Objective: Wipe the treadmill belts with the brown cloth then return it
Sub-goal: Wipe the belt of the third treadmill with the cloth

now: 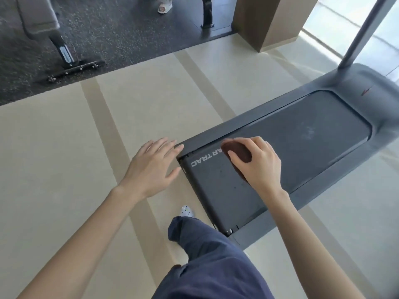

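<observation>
1. Nearest is the person's knee in dark blue trousers (205, 255). A spotted shoe (186, 211) stands on the pale floor (64, 158), just beside the near end of the treadmill.
2. The left hand (151, 167) hovers with its fingers straight and spread, and it holds nothing. Its fingertips come close to the near-left corner of the rear cover (216, 190); I cannot tell whether they touch it.
3. The right hand (261, 167) is curled over the brown cloth (238, 153) and grips it, with the thumb on the near side and the fingers on top. The cloth is bunched and lies where the rear cover meets the treadmill belt (306, 143).
4. From the cloth, almost the whole belt lies ahead and to the right. Its long axis runs away from the hand toward the upright post (364, 33). The right hand is clearly the nearer one, so I judge that the wiping stroke should go outward along this axis.
5. Farther along the belt there is a pale smudge (307, 133).
6. No container is visible, so I cannot tell where the cloth should be returned.
</observation>
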`<state>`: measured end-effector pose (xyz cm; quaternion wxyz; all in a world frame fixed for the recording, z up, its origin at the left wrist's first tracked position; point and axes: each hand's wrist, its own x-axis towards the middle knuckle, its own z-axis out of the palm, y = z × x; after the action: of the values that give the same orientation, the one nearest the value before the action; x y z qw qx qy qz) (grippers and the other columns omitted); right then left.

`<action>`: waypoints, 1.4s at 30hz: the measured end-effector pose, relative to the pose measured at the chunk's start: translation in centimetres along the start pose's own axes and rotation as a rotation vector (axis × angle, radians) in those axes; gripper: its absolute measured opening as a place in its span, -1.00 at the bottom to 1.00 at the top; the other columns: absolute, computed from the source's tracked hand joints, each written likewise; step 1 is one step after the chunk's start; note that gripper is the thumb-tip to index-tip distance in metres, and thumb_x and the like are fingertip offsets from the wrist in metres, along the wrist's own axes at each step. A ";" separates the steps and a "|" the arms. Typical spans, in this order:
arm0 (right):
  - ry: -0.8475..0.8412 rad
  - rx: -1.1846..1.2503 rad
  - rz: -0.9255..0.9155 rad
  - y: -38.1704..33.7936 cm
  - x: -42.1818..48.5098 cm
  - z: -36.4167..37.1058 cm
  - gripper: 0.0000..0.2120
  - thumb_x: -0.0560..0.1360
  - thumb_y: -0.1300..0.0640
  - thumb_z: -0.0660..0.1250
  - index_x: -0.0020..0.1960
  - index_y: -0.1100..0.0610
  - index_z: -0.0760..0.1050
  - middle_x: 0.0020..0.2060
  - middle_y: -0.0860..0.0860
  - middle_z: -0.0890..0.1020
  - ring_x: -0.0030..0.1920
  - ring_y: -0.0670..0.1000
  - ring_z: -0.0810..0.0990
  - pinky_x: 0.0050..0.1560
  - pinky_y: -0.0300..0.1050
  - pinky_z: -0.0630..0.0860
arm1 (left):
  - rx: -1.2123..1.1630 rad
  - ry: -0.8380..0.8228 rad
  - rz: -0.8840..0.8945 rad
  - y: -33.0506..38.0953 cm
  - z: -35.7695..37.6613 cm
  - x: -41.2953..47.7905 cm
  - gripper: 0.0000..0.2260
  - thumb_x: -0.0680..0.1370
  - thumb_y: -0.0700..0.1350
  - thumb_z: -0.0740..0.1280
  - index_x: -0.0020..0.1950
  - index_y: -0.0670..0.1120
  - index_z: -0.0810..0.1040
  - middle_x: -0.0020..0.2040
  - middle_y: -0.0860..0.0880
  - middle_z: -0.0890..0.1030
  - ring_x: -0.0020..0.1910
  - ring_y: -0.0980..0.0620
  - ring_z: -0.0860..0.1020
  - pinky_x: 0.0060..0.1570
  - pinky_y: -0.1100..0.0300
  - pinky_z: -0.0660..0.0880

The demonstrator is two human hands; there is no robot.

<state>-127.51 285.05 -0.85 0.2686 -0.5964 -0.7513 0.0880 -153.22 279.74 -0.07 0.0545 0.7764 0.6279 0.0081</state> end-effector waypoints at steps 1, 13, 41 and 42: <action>0.005 -0.003 0.021 -0.3 1.3 0.4 -0.76 0.44 -0.08 0.38 0.10 -0.12 0.57 -0.08 -0.12 0.58 -0.06 -0.01 0.53 -0.17 -0.22 0.33 | 0.007 -0.016 0.037 -1.0 -0.3 1.8 -0.53 0.57 0.08 0.17 0.46 -0.03 0.31 0.43 -0.04 0.37 0.44 -0.06 0.26 0.41 -0.01 0.15; 0.105 -0.083 0.252 -2.9 9.4 3.6 -0.77 0.44 -0.05 0.38 0.08 -0.05 0.60 -0.09 -0.06 0.59 -0.11 0.02 0.53 -0.18 -0.21 0.34 | 0.011 -0.102 0.324 -8.0 -1.0 15.0 -0.47 0.51 0.10 0.07 0.44 -0.07 0.34 0.40 -0.08 0.41 0.42 -0.09 0.29 0.36 -0.02 0.19; 0.297 -0.265 0.696 -19.4 20.8 16.9 -0.75 0.44 -0.08 0.37 0.07 -0.02 0.61 -0.09 -0.03 0.60 -0.12 0.05 0.53 -0.22 -0.20 0.37 | 0.046 -0.147 0.974 -27.8 -3.2 32.9 -0.51 0.57 0.03 0.21 0.47 -0.10 0.28 0.45 -0.12 0.33 0.46 -0.12 0.21 0.38 -0.06 0.11; 0.303 -0.269 0.705 -19.8 21.1 17.2 -0.75 0.44 -0.08 0.37 0.07 -0.02 0.61 -0.09 -0.03 0.60 -0.12 0.05 0.53 -0.22 -0.20 0.36 | 0.048 -0.144 0.988 -28.3 -3.3 33.4 -0.52 0.57 0.03 0.20 0.47 -0.10 0.28 0.45 -0.12 0.33 0.46 -0.13 0.21 0.39 -0.06 0.11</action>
<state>-156.12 302.77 -0.01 0.2490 -0.8535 -0.4575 -0.0133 -174.04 318.41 -1.37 0.0696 0.9806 0.1799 -0.0353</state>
